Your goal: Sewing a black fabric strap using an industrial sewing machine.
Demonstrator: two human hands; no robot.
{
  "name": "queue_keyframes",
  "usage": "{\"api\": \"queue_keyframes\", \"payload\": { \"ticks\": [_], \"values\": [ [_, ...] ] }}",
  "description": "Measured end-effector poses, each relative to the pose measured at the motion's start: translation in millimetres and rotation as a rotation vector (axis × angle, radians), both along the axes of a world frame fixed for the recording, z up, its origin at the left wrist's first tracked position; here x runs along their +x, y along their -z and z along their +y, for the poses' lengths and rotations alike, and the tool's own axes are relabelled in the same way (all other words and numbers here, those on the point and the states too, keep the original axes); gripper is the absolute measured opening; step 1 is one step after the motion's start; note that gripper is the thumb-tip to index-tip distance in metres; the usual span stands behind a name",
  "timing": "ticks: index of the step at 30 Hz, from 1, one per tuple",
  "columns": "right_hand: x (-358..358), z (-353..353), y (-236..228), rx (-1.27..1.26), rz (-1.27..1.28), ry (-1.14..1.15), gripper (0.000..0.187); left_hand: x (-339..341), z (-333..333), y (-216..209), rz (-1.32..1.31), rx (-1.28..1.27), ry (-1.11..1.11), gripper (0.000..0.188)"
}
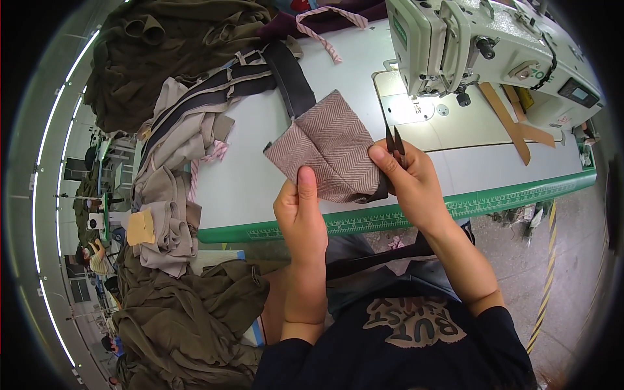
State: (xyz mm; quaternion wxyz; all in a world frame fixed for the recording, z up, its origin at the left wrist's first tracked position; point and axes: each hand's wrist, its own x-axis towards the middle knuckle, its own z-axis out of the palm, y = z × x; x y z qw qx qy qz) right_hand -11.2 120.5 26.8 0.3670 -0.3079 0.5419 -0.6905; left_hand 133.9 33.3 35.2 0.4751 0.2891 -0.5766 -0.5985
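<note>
Between my two hands I hold up a piece of brown herringbone fabric (328, 146) with a seam or fold running across its middle and black cloth showing at its lower right edge. My left hand (301, 208) pinches its lower left edge, thumb on top. At the right edge my right hand (411, 179) grips it with the thumb. A pair of dark thread snips (394, 144) also sits in that hand, blades pointing away from me. A black fabric strip (290, 81) lies behind the piece; whether they are joined I cannot tell.
A white sewing machine (448, 49) stands at the back right, its lamp lit. Tan paper patterns (510, 127) lie beside it. Grey and black pieces (175, 156) are heaped on the left, brown cloth (188, 318) below. A green ruler edge (455, 209) borders the table front.
</note>
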Motion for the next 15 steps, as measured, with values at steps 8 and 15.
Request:
{"api": "queue_keyframes", "payload": {
  "ticks": [8,15],
  "values": [
    [5,5,4,-0.049,0.0,0.043,0.029,-12,-1,-2,0.003,-0.075,-0.067,0.043],
    [7,13,10,-0.054,0.001,0.017,0.027,-31,7,-15,0.176,0.091,-0.096,0.037]
  ]
}}
